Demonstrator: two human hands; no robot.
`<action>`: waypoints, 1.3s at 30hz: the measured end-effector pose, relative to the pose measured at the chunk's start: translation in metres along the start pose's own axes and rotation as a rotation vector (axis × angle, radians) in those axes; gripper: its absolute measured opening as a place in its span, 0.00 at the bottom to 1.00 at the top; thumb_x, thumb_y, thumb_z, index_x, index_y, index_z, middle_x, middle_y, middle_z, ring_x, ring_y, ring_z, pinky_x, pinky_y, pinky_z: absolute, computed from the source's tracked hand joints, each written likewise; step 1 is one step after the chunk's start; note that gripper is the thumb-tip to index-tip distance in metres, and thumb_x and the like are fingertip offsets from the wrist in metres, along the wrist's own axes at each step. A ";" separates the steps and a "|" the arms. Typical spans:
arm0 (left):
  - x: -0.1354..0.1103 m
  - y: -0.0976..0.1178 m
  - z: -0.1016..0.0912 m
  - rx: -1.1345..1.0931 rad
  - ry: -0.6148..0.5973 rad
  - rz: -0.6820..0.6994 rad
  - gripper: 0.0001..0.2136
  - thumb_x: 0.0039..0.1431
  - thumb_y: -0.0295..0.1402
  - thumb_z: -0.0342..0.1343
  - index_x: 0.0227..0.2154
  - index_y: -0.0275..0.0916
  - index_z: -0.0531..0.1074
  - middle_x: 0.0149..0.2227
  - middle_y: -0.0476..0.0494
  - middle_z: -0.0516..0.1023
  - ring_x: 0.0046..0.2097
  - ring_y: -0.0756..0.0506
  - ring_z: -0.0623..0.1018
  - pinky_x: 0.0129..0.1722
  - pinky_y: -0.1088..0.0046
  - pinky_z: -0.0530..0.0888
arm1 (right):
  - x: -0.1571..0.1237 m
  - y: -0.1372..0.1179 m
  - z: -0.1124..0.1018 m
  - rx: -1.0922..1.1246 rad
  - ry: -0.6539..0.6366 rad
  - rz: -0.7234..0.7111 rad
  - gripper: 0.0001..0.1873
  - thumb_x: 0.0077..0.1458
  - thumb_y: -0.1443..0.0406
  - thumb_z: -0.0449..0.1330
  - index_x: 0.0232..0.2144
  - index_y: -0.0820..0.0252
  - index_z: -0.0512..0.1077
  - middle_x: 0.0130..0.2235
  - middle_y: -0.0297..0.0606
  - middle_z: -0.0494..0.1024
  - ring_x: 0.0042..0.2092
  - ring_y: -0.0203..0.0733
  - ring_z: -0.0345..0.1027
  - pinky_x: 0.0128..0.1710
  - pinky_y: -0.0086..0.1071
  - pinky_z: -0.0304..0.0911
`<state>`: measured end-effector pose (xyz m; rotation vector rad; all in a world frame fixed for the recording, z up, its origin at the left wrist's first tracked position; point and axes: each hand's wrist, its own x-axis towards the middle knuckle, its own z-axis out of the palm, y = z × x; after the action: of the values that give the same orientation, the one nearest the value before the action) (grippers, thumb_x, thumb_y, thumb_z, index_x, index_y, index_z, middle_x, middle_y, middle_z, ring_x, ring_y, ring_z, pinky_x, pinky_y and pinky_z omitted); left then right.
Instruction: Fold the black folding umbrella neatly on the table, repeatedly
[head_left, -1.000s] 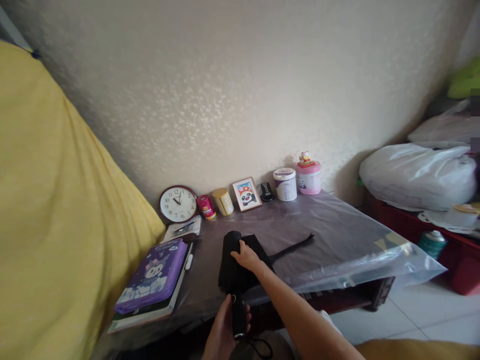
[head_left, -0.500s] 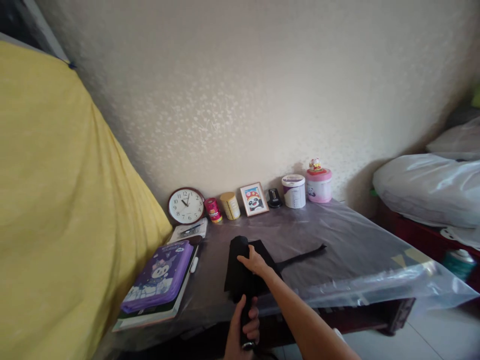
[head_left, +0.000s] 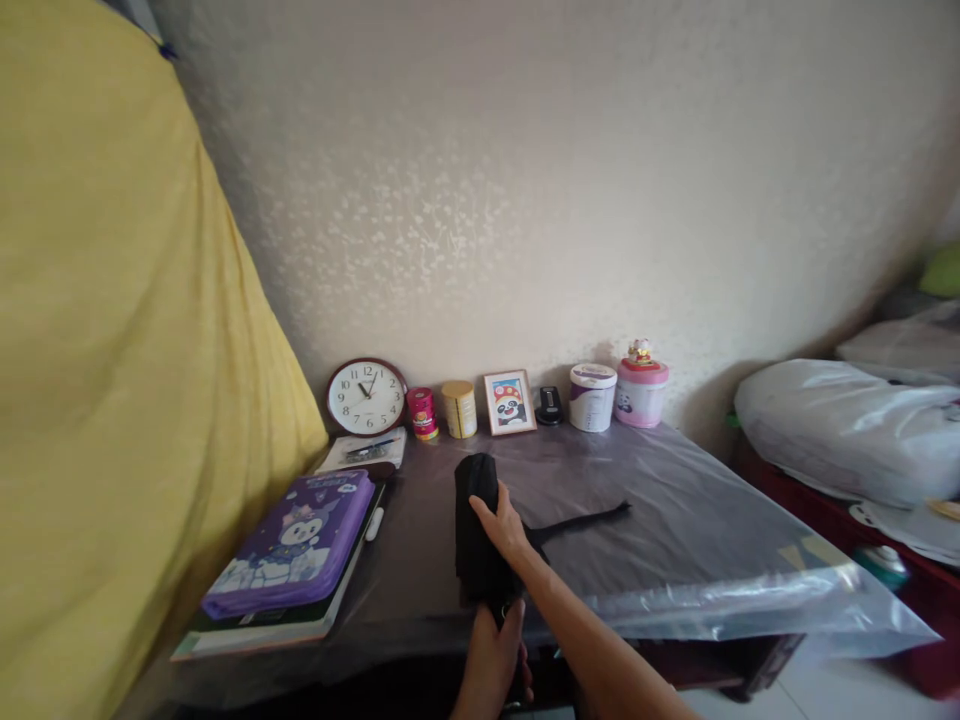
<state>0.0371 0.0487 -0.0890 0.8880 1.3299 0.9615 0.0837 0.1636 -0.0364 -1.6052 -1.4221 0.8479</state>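
Note:
A folded black umbrella (head_left: 474,530) lies lengthwise on the dark table (head_left: 660,500), which is covered with clear plastic. My right hand (head_left: 501,520) rests on the umbrella's cloth, fingers curled round its side. My left hand (head_left: 491,660) is wrapped round the umbrella's handle at the table's front edge. A thin black strap (head_left: 581,520) trails from the umbrella to the right across the table.
A purple cartoon case (head_left: 289,545) lies on books at the left. Along the wall stand a clock (head_left: 365,396), small tins (head_left: 422,413), a framed picture (head_left: 510,402) and two round tubs (head_left: 592,396). Yellow cloth (head_left: 112,400) hangs at left; plastic-wrapped bundles (head_left: 847,425) sit at right.
The umbrella's cloth is now gathered narrower under my right hand, and the umbrella points straighter toward the wall. My left hand stays on the handle. The view has shifted right and down.

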 end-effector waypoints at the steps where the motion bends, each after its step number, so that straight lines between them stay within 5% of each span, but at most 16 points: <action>1: 0.002 0.002 0.000 0.038 0.017 0.011 0.20 0.45 0.51 0.55 0.31 0.42 0.59 0.10 0.59 0.59 0.11 0.49 0.63 0.10 0.76 0.58 | 0.001 -0.002 -0.001 0.033 0.035 -0.027 0.36 0.53 0.56 0.53 0.59 0.68 0.50 0.56 0.51 0.64 0.58 0.47 0.58 0.55 0.36 0.53; 7: 0.013 0.018 -0.008 0.227 0.114 0.132 0.16 0.47 0.38 0.58 0.37 0.38 0.62 0.14 0.53 0.66 0.13 0.46 0.67 0.16 0.72 0.61 | 0.008 -0.008 -0.011 0.141 0.166 -0.025 0.41 0.49 0.54 0.56 0.61 0.64 0.47 0.56 0.48 0.65 0.57 0.48 0.57 0.55 0.38 0.53; 12: 0.018 0.025 -0.015 0.268 0.148 0.234 0.12 0.45 0.35 0.60 0.31 0.38 0.64 0.23 0.41 0.72 0.33 0.38 0.76 0.33 0.67 0.66 | 0.011 -0.003 -0.016 0.196 0.237 0.004 0.43 0.46 0.55 0.59 0.60 0.63 0.48 0.54 0.47 0.67 0.55 0.47 0.61 0.53 0.36 0.56; 15: 0.017 0.026 -0.015 0.272 0.135 0.254 0.14 0.45 0.37 0.60 0.32 0.38 0.64 0.21 0.44 0.71 0.29 0.40 0.76 0.30 0.69 0.65 | 0.012 0.000 -0.017 0.272 0.238 0.003 0.42 0.45 0.55 0.59 0.59 0.64 0.49 0.52 0.47 0.69 0.52 0.46 0.64 0.52 0.35 0.59; 20: 0.015 0.030 -0.012 0.038 -0.138 0.132 0.18 0.46 0.43 0.59 0.36 0.39 0.64 0.14 0.56 0.65 0.13 0.50 0.65 0.16 0.75 0.60 | 0.015 -0.001 -0.024 0.394 0.217 -0.008 0.38 0.42 0.56 0.62 0.55 0.61 0.57 0.49 0.43 0.71 0.50 0.46 0.66 0.50 0.36 0.62; 28: 0.010 0.041 -0.016 -0.507 -0.482 -0.104 0.20 0.48 0.49 0.56 0.33 0.34 0.69 0.21 0.51 0.71 0.17 0.54 0.67 0.17 0.78 0.64 | 0.020 -0.001 -0.034 0.869 0.092 0.094 0.34 0.40 0.58 0.65 0.50 0.59 0.62 0.36 0.38 0.78 0.36 0.44 0.73 0.38 0.36 0.70; 39: 0.000 0.040 -0.010 -0.824 -0.790 -0.193 0.17 0.47 0.42 0.61 0.37 0.36 0.70 0.21 0.57 0.65 0.15 0.61 0.57 0.14 0.83 0.55 | 0.009 -0.015 -0.039 0.949 -0.011 0.151 0.30 0.42 0.58 0.64 0.48 0.60 0.64 0.34 0.38 0.78 0.34 0.45 0.74 0.34 0.36 0.70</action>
<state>0.0247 0.0636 -0.0522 0.3948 0.2711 0.7713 0.1127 0.1675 -0.0049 -0.9603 -0.6948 1.3503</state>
